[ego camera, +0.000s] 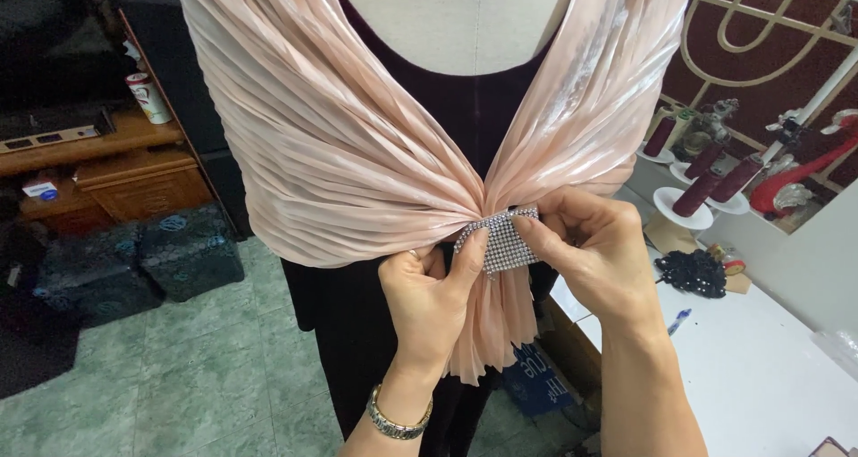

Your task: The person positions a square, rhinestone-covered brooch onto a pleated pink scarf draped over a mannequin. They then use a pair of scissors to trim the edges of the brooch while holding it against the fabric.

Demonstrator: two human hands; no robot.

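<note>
A dress form wears a dark velvet dress (465, 100) with a pleated pale pink satin shawl (340, 144) draped over both shoulders and gathered at the waist. A sparkling rhinestone band (500, 240) wraps the gathered point. My left hand (431, 289) pinches the band's left edge with the thumb on top. My right hand (594, 243) grips the band's right side with fingertips. The shawl's pleated tail (492, 323) hangs below the band.
A white table (760, 359) at the right carries dark red thread spools (706, 189), a black beaded piece (693, 271) and a blue pen (678, 321). Wooden drawers (134, 184) and dark boxes (183, 247) stand at the left on green floor tiles.
</note>
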